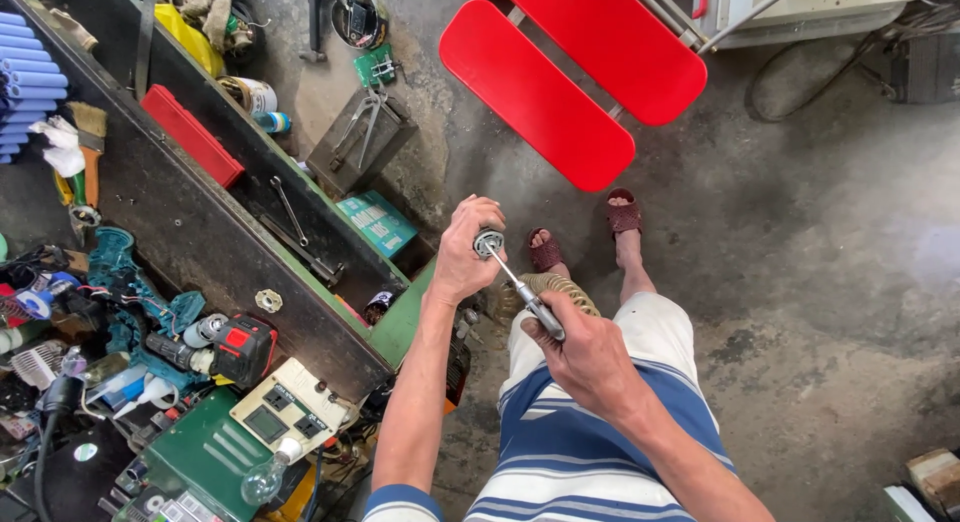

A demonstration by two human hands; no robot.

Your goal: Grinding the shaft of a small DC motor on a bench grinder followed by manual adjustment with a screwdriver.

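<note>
Holding a ratchet wrench (520,287) in both hands, over my lap. My right hand (590,357) has its grip wrapped tight round the wrench's handle; my left hand (462,250) has its grip closed about the round socket head (487,243) at the far end. The wrench runs on a slant from the right hand up and left to the left hand.

Just under the shaft: a coiled spring-like part (560,287), resting by my knee; I can't tell what it joins to.

Below: my feet in dark red sandals (623,214) on stained concrete floor (800,282). Red bench (570,77) ahead of the feet.

Left: a long dark table (180,227) with a green edge, crowded. On it a teal power drill (125,282), a red flat box (190,134), a spanner (288,210), a cream switch box (285,407), a clear bulb (265,477). Grey metal toolbox (362,137) on the floor beyond the table.
</note>
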